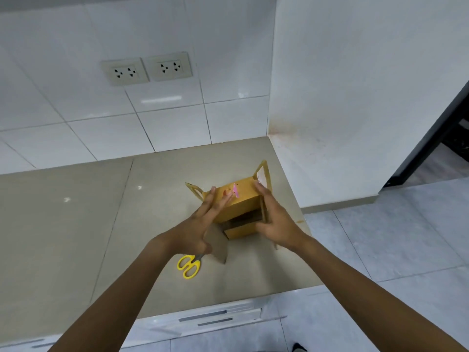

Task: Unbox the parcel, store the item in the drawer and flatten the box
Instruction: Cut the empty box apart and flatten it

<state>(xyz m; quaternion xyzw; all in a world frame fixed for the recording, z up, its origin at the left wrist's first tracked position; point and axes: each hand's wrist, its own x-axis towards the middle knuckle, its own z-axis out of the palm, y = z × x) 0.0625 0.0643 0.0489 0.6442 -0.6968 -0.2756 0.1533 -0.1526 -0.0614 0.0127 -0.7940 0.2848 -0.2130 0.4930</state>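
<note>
Cardboard box (238,201) at 3 o'clock on bench (76,224), flaps open. Left hand (200,224) spread flat against side; right hand (274,224) cupping opposite wall. Likely light, thin, creasable; best gripped by side walls.

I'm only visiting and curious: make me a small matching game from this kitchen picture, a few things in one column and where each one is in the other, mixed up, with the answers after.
Things:
1. scissors
2. cardboard box
3. power sockets
4. drawer

Places:
A. on the tiled wall above the counter
B. between the left hand and the right hand
C. under the counter's front edge
D. flat on the counter, just below the left hand in the picture

Pairs: 1-D, 2-B, 3-A, 4-C
</note>
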